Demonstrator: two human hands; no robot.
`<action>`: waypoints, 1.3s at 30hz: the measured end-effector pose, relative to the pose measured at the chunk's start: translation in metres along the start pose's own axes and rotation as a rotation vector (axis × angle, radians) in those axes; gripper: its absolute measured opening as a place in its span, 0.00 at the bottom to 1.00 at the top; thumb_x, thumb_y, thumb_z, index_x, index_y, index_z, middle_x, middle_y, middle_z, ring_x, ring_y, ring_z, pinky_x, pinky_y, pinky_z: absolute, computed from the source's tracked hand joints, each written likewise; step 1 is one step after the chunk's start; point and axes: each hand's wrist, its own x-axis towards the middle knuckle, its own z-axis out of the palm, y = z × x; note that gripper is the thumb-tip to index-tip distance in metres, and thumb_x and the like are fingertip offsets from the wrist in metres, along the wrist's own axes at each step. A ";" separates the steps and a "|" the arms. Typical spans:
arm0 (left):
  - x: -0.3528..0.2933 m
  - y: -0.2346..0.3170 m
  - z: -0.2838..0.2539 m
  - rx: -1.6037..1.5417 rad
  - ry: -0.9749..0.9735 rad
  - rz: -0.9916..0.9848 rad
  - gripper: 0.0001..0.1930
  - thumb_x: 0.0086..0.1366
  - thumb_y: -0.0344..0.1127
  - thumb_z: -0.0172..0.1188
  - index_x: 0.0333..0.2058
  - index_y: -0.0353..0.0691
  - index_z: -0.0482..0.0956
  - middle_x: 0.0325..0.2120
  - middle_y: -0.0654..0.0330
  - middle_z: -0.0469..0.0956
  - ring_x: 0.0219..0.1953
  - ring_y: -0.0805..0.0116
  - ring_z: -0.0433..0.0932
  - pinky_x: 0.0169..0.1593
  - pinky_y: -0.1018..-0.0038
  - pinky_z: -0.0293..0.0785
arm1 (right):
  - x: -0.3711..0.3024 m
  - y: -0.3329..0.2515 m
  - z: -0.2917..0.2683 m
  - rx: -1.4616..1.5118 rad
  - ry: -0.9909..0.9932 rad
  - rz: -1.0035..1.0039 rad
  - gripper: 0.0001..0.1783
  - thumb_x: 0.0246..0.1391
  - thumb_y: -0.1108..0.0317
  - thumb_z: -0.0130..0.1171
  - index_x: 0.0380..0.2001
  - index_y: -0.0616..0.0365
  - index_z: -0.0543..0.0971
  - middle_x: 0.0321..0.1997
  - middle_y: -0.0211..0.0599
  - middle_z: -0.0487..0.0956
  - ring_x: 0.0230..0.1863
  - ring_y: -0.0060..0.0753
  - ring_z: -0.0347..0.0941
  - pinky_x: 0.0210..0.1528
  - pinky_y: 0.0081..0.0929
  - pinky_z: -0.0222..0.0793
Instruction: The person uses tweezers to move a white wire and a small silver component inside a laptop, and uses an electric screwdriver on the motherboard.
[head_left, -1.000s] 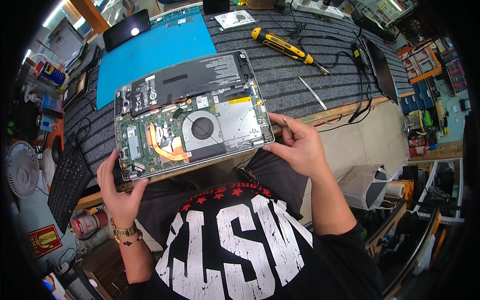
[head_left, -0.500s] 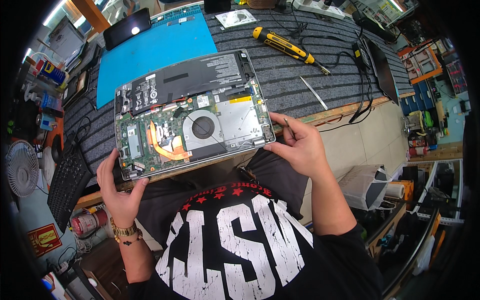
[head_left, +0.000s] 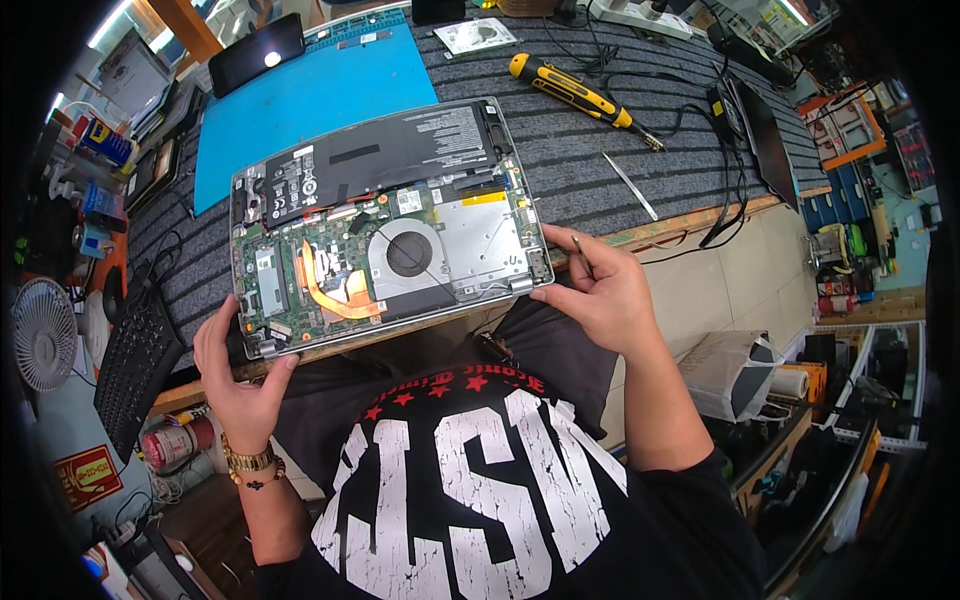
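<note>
An opened laptop (head_left: 490,245) lies with its insides facing up, its near edge over the table's front edge. Its flat black battery (head_left: 380,155) fills the far half. Nearer me are a round fan (head_left: 408,254), a copper heat pipe (head_left: 325,290) and a green circuit board. My left hand (head_left: 240,375) grips the laptop's near left corner, thumb on the near edge and fingers along the side. My right hand (head_left: 597,295) pinches the near right corner. A thin dark tool (head_left: 580,250) rests among the right fingers; its kind cannot be made out.
A blue mat (head_left: 320,95) spreads behind the laptop, with a dark phone-like slab (head_left: 257,55) on it. To the right lie a yellow-black screwdriver (head_left: 570,88), a thin metal blade (head_left: 630,187) and cables. A keyboard (head_left: 140,360) and small fan (head_left: 45,335) stand left.
Almost nothing differs. The whole picture has shifted very slightly; both hands keep their hold on the laptop's corners.
</note>
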 end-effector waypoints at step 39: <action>0.000 -0.001 0.000 0.000 -0.004 -0.002 0.44 0.58 0.42 0.83 0.72 0.33 0.77 0.65 0.49 0.80 0.68 0.50 0.75 0.74 0.57 0.67 | 0.001 -0.006 -0.001 0.018 -0.025 0.028 0.42 0.49 0.75 0.83 0.71 0.53 0.84 0.26 0.17 0.55 0.28 0.14 0.55 0.33 0.19 0.61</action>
